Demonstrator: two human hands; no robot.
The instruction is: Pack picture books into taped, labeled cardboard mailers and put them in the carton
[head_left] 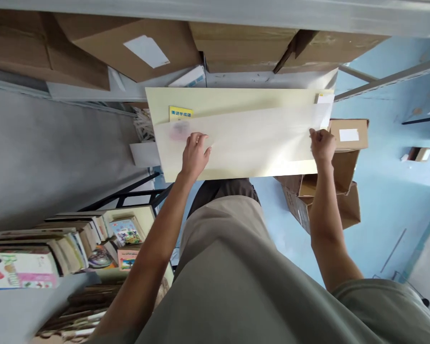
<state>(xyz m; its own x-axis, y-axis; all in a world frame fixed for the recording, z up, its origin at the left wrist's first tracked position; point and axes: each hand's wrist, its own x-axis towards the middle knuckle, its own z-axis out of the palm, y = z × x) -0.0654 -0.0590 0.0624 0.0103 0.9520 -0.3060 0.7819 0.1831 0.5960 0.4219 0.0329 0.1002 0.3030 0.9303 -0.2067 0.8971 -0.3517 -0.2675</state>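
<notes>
A translucent plastic sheet (251,134) lies across a pale yellow board (236,98) in front of me. The sheet covers the lower part of a yellow booklet (180,113) with blue Chinese lettering, whose covered part shows through only as a blur. My left hand (196,155) rests on the sheet near the booklet, fingers bent and thumb held apart from them. At the board's right end, my right hand (322,144) is closed in a pinch on the sheet. Beyond it, a small white item (324,99) sits at the board's far right corner, partly under the sheet.
Cardboard boxes (243,48) fill the shelf behind the board, under a grey metal beam (215,10). Opened cartons (346,169) stand on the blue floor (390,191) to the right. Books (82,236) are stacked at lower left, near a black metal frame (129,192).
</notes>
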